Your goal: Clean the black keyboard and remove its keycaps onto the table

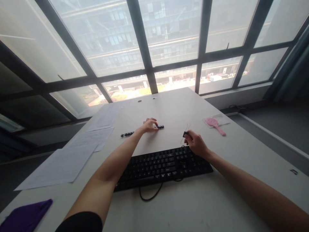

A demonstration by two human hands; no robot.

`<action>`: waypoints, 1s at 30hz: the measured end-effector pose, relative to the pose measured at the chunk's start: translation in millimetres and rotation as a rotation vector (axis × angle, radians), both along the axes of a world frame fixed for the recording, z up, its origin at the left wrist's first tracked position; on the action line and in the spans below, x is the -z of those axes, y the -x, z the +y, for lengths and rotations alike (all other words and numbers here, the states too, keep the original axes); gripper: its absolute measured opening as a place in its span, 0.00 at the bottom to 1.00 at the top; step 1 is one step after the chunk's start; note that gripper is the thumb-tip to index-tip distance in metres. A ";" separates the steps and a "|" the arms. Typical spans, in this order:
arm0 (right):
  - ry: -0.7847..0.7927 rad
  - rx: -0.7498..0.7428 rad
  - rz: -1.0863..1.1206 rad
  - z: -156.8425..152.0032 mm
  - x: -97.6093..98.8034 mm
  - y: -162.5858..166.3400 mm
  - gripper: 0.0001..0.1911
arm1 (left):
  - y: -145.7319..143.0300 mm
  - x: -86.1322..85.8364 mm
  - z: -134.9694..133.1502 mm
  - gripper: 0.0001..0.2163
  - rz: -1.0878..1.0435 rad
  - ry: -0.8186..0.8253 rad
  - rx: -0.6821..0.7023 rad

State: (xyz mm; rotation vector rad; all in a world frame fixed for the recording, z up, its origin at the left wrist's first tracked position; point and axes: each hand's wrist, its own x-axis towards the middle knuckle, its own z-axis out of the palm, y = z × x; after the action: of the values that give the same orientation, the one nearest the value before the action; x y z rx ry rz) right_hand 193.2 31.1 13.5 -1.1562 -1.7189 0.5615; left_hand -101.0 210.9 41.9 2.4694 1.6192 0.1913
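Note:
A black keyboard [164, 167] lies on the white table [183, 106], its cable looping toward me. Beyond it, a row of loose black keycaps [127, 134] runs across the table. My left hand [150, 125] reaches past the keyboard, fingers curled down on the right end of that row, pinching keycaps there. My right hand [196, 142] hovers just above the keyboard's far right corner, closed on a small black keycap [185, 133]. A thin wire tool [183, 137] lies beside it.
A pink hairbrush [214, 124] rests on a clear sheet at the right. Several white papers [72, 154] lie at the left. A purple cloth [25, 216] sits at the near left corner. Large windows stand behind the table.

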 end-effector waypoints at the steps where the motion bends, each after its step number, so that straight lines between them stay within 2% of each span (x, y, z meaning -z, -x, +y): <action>1: 0.002 0.000 0.001 -0.1 0.0 0.1 0.10 | -0.3 -0.5 -0.3 0.08 -0.003 0.000 0.001; 13: 0.005 0.003 -0.010 -0.4 -1.4 0.3 0.10 | -1.4 -1.9 0.7 0.10 -0.003 0.000 0.005; 16: 0.005 0.008 -0.004 -0.6 -0.8 0.2 0.10 | 4.5 -12.4 -2.2 0.15 -0.023 -0.040 0.004; 20: 0.002 0.014 -0.005 -0.3 0.3 0.0 0.10 | 30.4 -37.0 -15.2 0.14 -0.108 -0.243 -0.007; 23: -0.001 0.010 -0.009 1.1 1.1 -0.6 0.10 | 61.3 -53.2 -42.3 0.13 -0.160 -0.380 -0.022; 25: -0.006 0.014 -0.005 2.9 1.8 -1.3 0.11 | 83.5 -57.9 -70.0 0.12 -0.187 -0.392 0.003; 28: -0.021 0.021 0.002 6.5 3.4 -2.5 0.11 | 114.8 -53.7 -120.0 0.11 -0.226 -0.336 0.016; 30: -0.035 0.030 -0.007 9.0 4.7 -3.7 0.12 | 133.5 -45.8 -153.7 0.12 -0.252 -0.267 -0.054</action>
State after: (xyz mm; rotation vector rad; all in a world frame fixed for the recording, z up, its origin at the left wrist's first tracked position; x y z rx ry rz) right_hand 196.9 40.1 8.8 -1.1589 -1.7079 0.5081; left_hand -234.4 57.2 87.7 2.4618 1.6428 0.7394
